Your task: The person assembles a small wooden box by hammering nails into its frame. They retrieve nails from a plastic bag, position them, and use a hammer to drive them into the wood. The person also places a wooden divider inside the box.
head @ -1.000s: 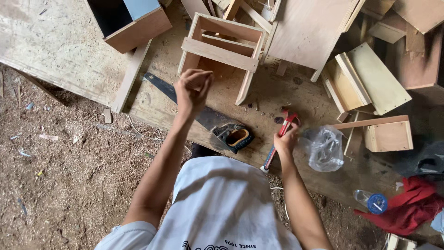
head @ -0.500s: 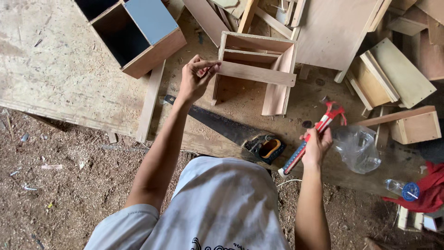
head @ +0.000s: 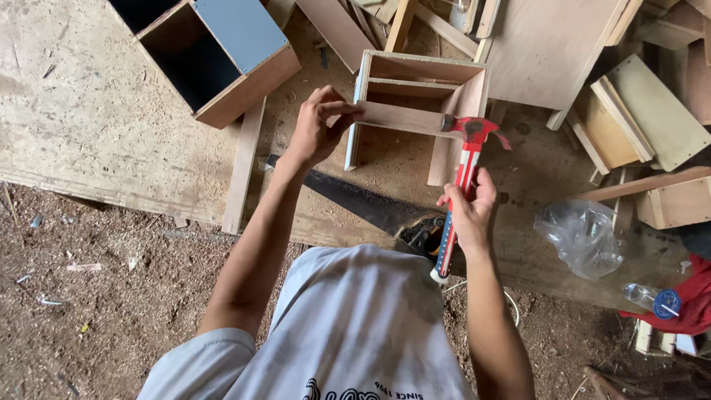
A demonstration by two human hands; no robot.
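Observation:
My left hand (head: 320, 126) pinches the left end of a wooden slat (head: 400, 118) that lies across a small open plywood frame (head: 421, 81) on the board floor. My right hand (head: 468, 209) grips the red, white and blue handle of a claw hammer (head: 461, 185). The hammer's head rests at the slat's right end, by the frame's right wall. A handsaw (head: 363, 204) with a black and yellow handle lies flat under my arms, partly hidden by my right hand and my shirt.
A two-compartment wooden box (head: 215, 55) stands at the upper left. Plywood offcuts and small boxes (head: 652, 126) pile up at the right. A clear plastic bag (head: 585, 235), a plastic bottle (head: 652, 298) and a red cloth (head: 692, 307) lie at the right. Sawdust-covered dirt (head: 96, 296) fills the lower left.
My right hand has lifted the hammer from the floor and swung its head up to the slat's right end. My left hand stays on the slat. The camera moved closer.

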